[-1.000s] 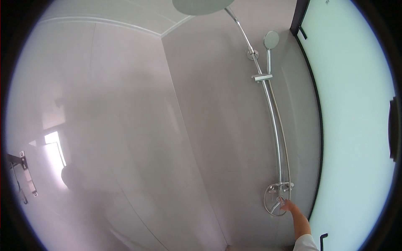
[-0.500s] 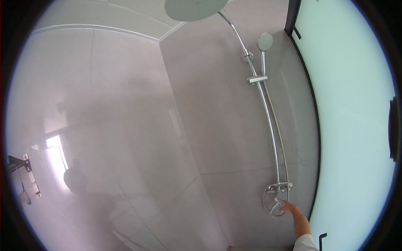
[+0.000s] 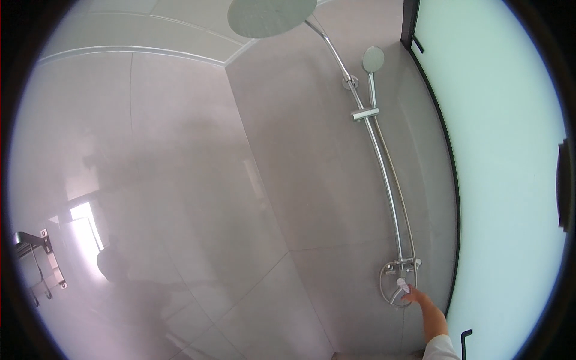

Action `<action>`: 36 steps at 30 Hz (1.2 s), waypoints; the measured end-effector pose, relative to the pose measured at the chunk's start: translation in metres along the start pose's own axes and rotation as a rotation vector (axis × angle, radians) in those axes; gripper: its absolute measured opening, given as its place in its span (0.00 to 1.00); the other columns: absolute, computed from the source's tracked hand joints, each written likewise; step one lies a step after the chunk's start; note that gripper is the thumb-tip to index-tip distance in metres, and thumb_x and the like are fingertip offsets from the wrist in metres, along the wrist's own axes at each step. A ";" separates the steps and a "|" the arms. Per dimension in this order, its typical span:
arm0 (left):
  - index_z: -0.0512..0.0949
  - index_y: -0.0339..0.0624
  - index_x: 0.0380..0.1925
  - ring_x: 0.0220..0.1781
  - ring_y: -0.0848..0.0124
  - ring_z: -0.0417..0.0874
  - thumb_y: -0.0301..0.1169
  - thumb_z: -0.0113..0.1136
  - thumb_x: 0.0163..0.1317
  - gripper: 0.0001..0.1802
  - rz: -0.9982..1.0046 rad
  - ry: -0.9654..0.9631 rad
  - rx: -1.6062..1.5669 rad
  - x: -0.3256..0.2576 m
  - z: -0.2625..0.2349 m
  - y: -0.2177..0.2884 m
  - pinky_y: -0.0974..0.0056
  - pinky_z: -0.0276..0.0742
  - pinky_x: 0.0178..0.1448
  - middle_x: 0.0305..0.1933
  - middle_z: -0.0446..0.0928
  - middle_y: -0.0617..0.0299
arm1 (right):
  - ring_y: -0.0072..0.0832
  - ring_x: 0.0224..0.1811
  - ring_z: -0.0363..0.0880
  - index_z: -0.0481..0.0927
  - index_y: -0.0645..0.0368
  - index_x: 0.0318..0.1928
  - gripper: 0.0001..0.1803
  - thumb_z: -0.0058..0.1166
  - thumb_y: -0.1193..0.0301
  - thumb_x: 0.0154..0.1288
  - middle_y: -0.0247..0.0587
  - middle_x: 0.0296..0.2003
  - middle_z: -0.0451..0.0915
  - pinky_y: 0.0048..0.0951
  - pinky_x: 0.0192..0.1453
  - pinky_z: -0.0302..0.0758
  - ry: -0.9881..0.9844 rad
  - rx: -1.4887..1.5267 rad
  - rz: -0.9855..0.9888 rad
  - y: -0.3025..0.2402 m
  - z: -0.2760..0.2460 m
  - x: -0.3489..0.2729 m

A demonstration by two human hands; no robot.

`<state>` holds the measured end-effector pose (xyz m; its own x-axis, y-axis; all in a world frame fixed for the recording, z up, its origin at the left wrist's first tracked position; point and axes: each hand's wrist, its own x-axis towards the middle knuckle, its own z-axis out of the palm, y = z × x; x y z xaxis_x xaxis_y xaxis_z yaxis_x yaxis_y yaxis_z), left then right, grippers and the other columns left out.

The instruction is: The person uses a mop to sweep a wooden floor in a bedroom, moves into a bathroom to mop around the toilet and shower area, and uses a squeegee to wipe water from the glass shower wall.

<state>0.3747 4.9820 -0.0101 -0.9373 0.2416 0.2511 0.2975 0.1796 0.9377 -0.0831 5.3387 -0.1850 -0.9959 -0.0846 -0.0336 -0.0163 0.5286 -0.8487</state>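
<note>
My right hand [image 3: 415, 295] reaches to the chrome shower mixer [image 3: 402, 266] low on the grey tiled wall. Its thumb and fingers close on the mixer's pale, shiny lever [image 3: 403, 285], which points down toward the hand. The fingertips are small in view and partly hidden. A metal hose [image 3: 395, 174] loops around the mixer and runs up beside the riser pipe [image 3: 384, 168] to a hand shower [image 3: 373, 60] in its holder [image 3: 365, 113]. My left hand is out of view.
A large round overhead shower [image 3: 272, 15] hangs at the top. To the right stands a frosted glass panel [image 3: 504, 180] with a black frame and a black handle [image 3: 464, 342]. A metal rack with hooks [image 3: 42, 258] is fixed to the left wall, which reflects a window and a figure.
The view has shifted slightly, so more of the overhead shower and left rack shows. My right hand stays at the mixer lever; any lever movement is too small to be sure of.
</note>
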 end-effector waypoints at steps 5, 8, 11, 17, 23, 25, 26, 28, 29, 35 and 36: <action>0.68 0.42 0.16 0.19 0.65 0.69 0.23 0.59 0.42 0.08 -0.038 -0.039 -0.040 -0.031 -0.002 -0.013 0.67 0.65 0.25 0.16 0.67 0.60 | 0.42 0.50 0.69 0.68 0.60 0.50 0.30 0.57 0.63 0.43 0.52 0.45 0.72 0.33 0.52 0.67 0.344 -0.061 -0.051 0.054 0.040 -0.034; 0.68 0.42 0.16 0.19 0.65 0.69 0.23 0.59 0.42 0.08 -0.016 -0.126 -0.101 -0.050 -0.006 -0.042 0.68 0.65 0.25 0.16 0.66 0.60 | 0.30 0.43 0.73 0.71 0.59 0.47 0.20 0.51 0.66 0.52 0.44 0.41 0.75 0.29 0.42 0.71 0.402 0.019 0.022 0.112 0.048 -0.084; 0.68 0.42 0.15 0.19 0.65 0.69 0.23 0.59 0.42 0.08 -0.004 -0.189 -0.228 -0.081 -0.006 -0.073 0.68 0.65 0.25 0.16 0.66 0.60 | 0.28 0.31 0.73 0.76 0.60 0.36 0.14 0.45 0.63 0.56 0.38 0.29 0.77 0.31 0.36 0.69 0.515 0.069 0.190 0.124 0.086 -0.147; 0.67 0.41 0.15 0.18 0.64 0.67 0.21 0.58 0.40 0.08 0.234 -0.237 -0.085 -0.137 0.002 -0.097 0.67 0.63 0.24 0.17 0.67 0.60 | 0.19 0.22 0.68 0.77 0.55 0.37 0.11 0.46 0.69 0.53 0.30 0.25 0.74 0.23 0.22 0.65 0.404 0.089 0.510 0.158 0.191 -0.333; 0.68 0.41 0.13 0.18 0.65 0.67 0.20 0.59 0.38 0.08 0.206 -0.206 -0.181 -0.241 0.000 -0.100 0.66 0.64 0.24 0.14 0.66 0.61 | 0.30 0.41 0.72 0.67 0.48 0.49 0.24 0.42 0.49 0.56 0.37 0.42 0.74 0.40 0.42 0.69 -0.364 0.526 1.052 0.160 0.355 -0.524; 0.68 0.41 0.12 0.18 0.65 0.67 0.21 0.59 0.38 0.09 0.211 -0.222 -0.168 -0.258 -0.010 -0.084 0.66 0.63 0.24 0.14 0.65 0.61 | 0.33 0.43 0.71 0.66 0.50 0.49 0.27 0.40 0.47 0.56 0.42 0.43 0.73 0.43 0.43 0.68 -0.388 0.786 1.141 0.114 0.392 -0.553; 0.68 0.41 0.12 0.19 0.65 0.68 0.22 0.59 0.40 0.09 0.198 -0.272 -0.218 -0.262 -0.017 -0.075 0.65 0.64 0.25 0.15 0.66 0.60 | 0.35 0.43 0.71 0.65 0.51 0.50 0.28 0.40 0.46 0.56 0.45 0.42 0.72 0.44 0.44 0.68 -0.399 0.907 1.195 0.100 0.412 -0.555; 0.69 0.40 0.14 0.21 0.64 0.70 0.23 0.60 0.43 0.09 0.190 -0.290 -0.263 -0.264 -0.041 -0.058 0.64 0.67 0.28 0.18 0.68 0.59 | 0.36 0.43 0.71 0.64 0.51 0.50 0.28 0.40 0.46 0.55 0.48 0.42 0.72 0.45 0.45 0.67 -0.434 1.028 1.259 0.065 0.451 -0.545; 0.69 0.40 0.14 0.21 0.64 0.70 0.23 0.60 0.43 0.09 0.176 -0.273 -0.257 -0.266 -0.048 -0.056 0.64 0.67 0.28 0.18 0.68 0.59 | 0.36 0.40 0.72 0.66 0.53 0.46 0.28 0.41 0.45 0.54 0.47 0.40 0.73 0.43 0.43 0.70 -0.388 1.287 1.249 0.057 0.466 -0.535; 0.74 0.38 0.14 0.22 0.64 0.73 0.22 0.60 0.38 0.04 0.073 -0.187 -0.252 -0.256 -0.067 -0.046 0.61 0.69 0.33 0.18 0.71 0.58 | 0.29 0.24 0.73 0.64 0.55 0.28 0.13 0.53 0.64 0.52 0.43 0.27 0.75 0.30 0.33 0.74 -0.169 1.683 1.220 0.086 0.515 -0.496; 0.75 0.38 0.14 0.22 0.66 0.75 0.23 0.58 0.39 0.02 0.002 -0.227 -0.251 -0.238 -0.087 -0.058 0.60 0.69 0.39 0.19 0.73 0.58 | 0.27 0.21 0.70 0.64 0.55 0.28 0.10 0.52 0.67 0.53 0.39 0.24 0.72 0.27 0.29 0.73 -0.166 1.737 1.202 0.106 0.531 -0.477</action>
<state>0.5646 4.8308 -0.1028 -0.8641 0.4528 0.2199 0.2191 -0.0550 0.9742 0.4376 4.9864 -0.5390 -0.4363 -0.4922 -0.7533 0.6446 -0.7550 0.1200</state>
